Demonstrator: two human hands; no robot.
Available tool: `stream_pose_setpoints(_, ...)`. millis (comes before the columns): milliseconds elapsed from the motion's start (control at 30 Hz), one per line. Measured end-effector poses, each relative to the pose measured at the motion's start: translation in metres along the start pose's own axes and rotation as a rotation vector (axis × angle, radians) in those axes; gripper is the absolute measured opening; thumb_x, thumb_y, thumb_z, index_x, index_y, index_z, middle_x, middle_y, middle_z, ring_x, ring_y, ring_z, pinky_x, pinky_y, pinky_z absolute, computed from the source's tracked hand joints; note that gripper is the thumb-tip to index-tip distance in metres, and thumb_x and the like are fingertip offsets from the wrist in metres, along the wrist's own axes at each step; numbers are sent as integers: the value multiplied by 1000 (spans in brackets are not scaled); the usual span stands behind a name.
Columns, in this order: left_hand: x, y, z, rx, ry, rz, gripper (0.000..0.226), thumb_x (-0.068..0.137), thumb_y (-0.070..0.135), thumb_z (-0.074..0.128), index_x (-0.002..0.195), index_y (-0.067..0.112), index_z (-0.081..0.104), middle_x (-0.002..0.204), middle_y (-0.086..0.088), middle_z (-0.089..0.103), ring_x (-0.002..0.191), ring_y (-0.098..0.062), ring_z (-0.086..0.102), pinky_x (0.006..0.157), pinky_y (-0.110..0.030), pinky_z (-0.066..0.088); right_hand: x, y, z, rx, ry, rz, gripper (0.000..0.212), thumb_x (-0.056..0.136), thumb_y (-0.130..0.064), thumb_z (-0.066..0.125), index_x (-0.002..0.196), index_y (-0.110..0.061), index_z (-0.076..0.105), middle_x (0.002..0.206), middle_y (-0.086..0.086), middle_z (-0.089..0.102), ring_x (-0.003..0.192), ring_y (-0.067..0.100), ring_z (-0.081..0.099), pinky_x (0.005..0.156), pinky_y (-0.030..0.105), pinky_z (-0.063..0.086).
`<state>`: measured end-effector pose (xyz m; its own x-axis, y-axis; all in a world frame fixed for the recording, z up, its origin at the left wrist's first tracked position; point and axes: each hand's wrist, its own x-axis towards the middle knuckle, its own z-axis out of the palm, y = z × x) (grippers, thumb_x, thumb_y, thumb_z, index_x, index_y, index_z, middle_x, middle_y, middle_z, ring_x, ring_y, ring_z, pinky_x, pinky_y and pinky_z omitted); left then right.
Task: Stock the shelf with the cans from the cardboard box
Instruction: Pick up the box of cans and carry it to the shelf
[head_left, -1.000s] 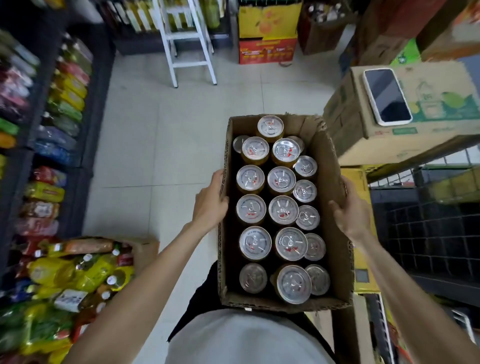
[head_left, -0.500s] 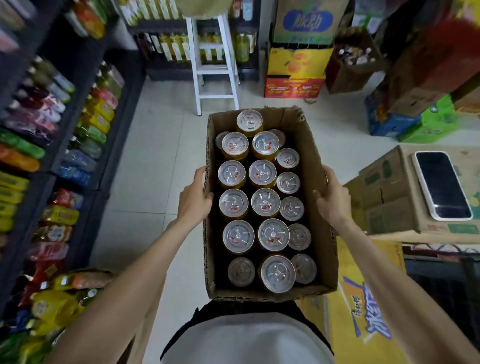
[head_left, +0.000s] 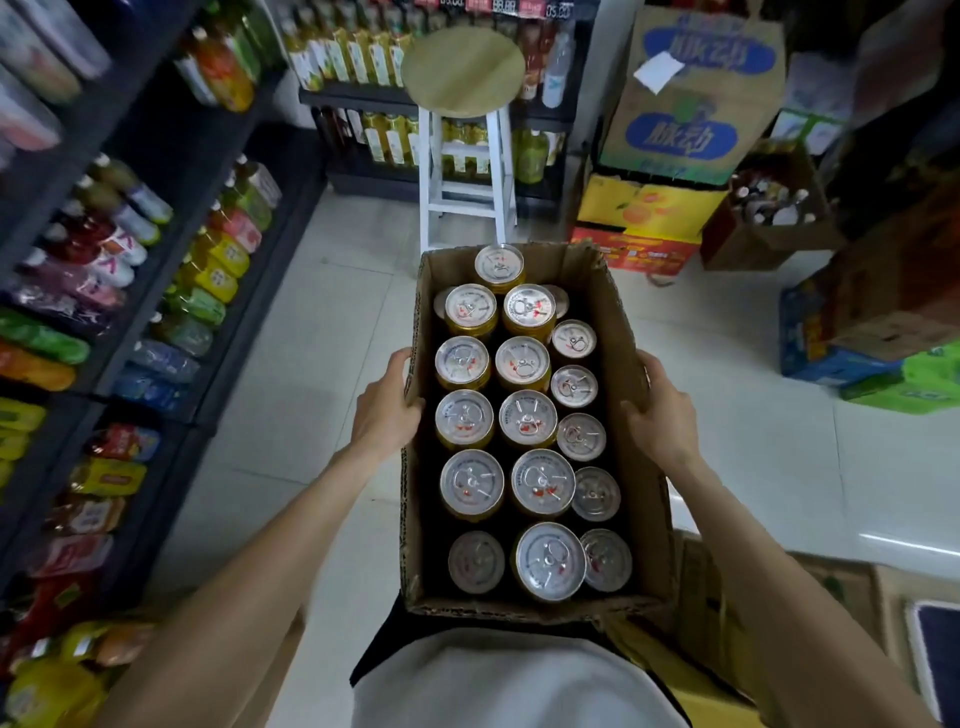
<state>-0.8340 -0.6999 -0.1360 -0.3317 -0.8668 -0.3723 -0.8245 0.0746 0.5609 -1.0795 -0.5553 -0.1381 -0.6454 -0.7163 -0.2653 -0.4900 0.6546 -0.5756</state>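
Shelves of bottled drinks are seen left of the box, above pale floor tiles. The box, packed with upright cans, is held at mid-frame: its left wall is gripped by the left hand, its right wall by the right hand. Beyond the box a stool is seen; right of it, stacked cartons.
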Motion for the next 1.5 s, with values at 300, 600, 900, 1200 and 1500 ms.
stream_pose_setpoints(300,187,39,-65,-23,-22,81,63,88,3,57,140,23,29,118,-13,63,100,-32,62,81,-37,50,165,-81,1,-43,62,-14,64,83,-3,58,140,-23,36,112,19,67,100,40,62,82,40,48)
stream_pose_setpoints(600,318,85,-129,-47,30,123,60,89,2,53,140,23,29,118,-13,62,103,-32,59,75,-30,42,296,-162,-9,3,138,-33,63,83,-2,59,139,-20,38,104,21,69,96,40,63,78,41,48)
stream_pose_setpoints(900,429,116,-155,-50,107,31,54,89,7,54,137,22,32,113,-10,63,100,-29,59,73,-28,39,449,-212,-11,-45,36,-164,63,82,-2,61,139,-18,38,113,22,66,103,41,61,83,40,48)
stream_pose_setpoints(1200,528,150,-175,-135,183,-168,57,87,7,58,136,23,33,117,-12,63,100,-30,61,81,-32,45,608,-271,-17,-109,-119,-331,64,83,-6,59,140,-21,35,116,20,65,103,39,62,84,41,49)
stream_pose_setpoints(1500,612,170,-188,-272,298,-255,57,87,7,58,137,15,31,121,-19,60,106,-37,57,87,-38,44,731,-351,-15,-199,-210,-546,62,86,-3,58,142,-13,33,131,19,56,116,37,55,95,42,44)
